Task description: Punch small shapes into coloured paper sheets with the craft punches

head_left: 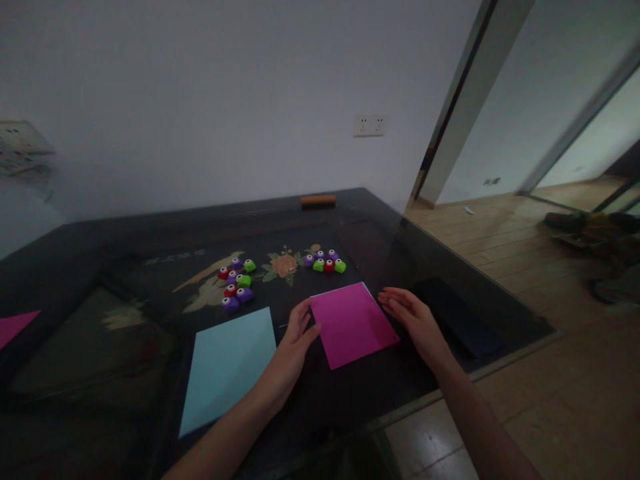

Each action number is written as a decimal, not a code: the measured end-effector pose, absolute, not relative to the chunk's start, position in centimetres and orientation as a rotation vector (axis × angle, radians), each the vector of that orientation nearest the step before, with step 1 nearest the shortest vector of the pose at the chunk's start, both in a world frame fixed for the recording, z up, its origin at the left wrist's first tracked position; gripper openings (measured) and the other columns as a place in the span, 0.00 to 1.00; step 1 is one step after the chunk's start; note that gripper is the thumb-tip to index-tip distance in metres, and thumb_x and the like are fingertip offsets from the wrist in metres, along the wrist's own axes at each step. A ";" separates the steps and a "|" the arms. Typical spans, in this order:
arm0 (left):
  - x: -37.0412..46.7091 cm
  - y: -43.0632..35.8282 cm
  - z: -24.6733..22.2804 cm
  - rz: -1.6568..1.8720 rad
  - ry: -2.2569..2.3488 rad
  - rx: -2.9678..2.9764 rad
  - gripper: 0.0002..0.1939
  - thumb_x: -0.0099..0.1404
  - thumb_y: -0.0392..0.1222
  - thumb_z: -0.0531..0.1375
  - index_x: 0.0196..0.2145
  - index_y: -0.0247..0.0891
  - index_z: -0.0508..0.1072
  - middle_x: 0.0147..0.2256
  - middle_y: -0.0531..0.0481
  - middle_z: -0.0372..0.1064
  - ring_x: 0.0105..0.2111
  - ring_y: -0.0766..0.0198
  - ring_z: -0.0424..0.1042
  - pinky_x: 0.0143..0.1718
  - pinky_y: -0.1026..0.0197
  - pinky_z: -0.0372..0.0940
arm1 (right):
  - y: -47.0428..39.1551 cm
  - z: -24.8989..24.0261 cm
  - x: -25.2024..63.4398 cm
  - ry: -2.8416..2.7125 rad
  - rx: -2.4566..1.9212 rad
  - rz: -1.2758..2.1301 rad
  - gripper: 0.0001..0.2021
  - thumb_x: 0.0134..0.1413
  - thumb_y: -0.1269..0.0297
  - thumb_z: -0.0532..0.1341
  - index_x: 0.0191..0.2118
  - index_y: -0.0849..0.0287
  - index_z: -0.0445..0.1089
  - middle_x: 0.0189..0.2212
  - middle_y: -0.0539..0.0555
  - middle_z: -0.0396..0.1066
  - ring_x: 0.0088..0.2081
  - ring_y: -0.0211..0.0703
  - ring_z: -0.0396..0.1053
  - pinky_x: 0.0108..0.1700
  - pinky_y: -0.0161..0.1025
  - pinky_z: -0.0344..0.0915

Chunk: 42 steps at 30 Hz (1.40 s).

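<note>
Pink sheet [354, 325] lies flat btwn hands, long way unclear. L hand [296, 335], thumb by its left edge, is nearer; R hand [407, 315] just off right. Both loosely spread.

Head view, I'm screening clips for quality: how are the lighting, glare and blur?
Head view: dim overall, the dark tabletop losing detail; head view: a glare patch on the floor at the bottom; head view: clutter at far right smeared, the pink sheet fairly crisp.
</note>
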<state>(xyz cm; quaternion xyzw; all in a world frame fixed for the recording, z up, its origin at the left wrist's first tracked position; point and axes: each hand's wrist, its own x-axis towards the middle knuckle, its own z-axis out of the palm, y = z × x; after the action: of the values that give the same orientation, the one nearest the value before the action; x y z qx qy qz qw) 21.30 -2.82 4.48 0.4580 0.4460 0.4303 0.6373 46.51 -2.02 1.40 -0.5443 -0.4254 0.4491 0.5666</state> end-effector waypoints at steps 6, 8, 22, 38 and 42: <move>22.3 -2.0 4.0 1.021 0.956 1.027 0.25 0.65 0.42 0.54 0.57 0.42 0.53 0.64 0.44 0.46 0.64 0.62 0.45 0.63 0.56 0.43 | -2.0 1.3 46.4 -1.003 -1.236 1.130 0.19 0.49 0.55 0.64 0.47 0.54 0.66 0.45 0.57 0.71 0.50 0.49 0.68 0.56 0.50 0.60; 22.4 -1.8 4.0 1.027 0.946 1.022 0.24 0.64 0.42 0.54 0.57 0.42 0.53 0.64 0.44 0.47 0.64 0.61 0.45 0.63 0.56 0.44 | -2.0 1.3 46.4 -1.019 -1.237 1.138 0.19 0.49 0.55 0.63 0.47 0.54 0.66 0.46 0.57 0.71 0.49 0.49 0.68 0.56 0.50 0.60; 21.7 -2.0 4.4 0.966 1.053 1.257 0.23 0.64 0.41 0.52 0.56 0.42 0.55 0.63 0.46 0.50 0.64 0.60 0.46 0.62 0.54 0.47 | -2.0 1.7 46.4 -1.145 -1.302 1.009 0.18 0.49 0.55 0.63 0.44 0.57 0.70 0.46 0.59 0.72 0.50 0.50 0.68 0.55 0.51 0.61; 3.6 1.7 5.5 0.867 1.543 2.056 0.12 0.63 0.38 0.50 0.38 0.37 0.72 0.39 0.44 0.73 0.41 0.56 0.72 0.45 0.54 0.64 | -0.1 3.3 43.7 -1.200 -1.440 0.735 0.17 0.46 0.53 0.64 0.38 0.60 0.74 0.37 0.59 0.75 0.41 0.53 0.72 0.45 0.50 0.67; 0.9 2.0 5.2 0.806 1.593 2.108 0.13 0.62 0.39 0.51 0.40 0.36 0.72 0.42 0.42 0.72 0.44 0.54 0.70 0.49 0.53 0.61 | 1.1 5.5 36.2 -1.515 -1.354 0.852 0.12 0.52 0.58 0.60 0.39 0.58 0.74 0.38 0.56 0.75 0.42 0.49 0.72 0.46 0.47 0.66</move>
<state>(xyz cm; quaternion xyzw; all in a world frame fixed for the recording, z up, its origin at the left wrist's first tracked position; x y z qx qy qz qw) 0.89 1.99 5.19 0.7496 0.5662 0.2865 0.1884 36.21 1.06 5.54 -0.5482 -0.6132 0.3448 0.4523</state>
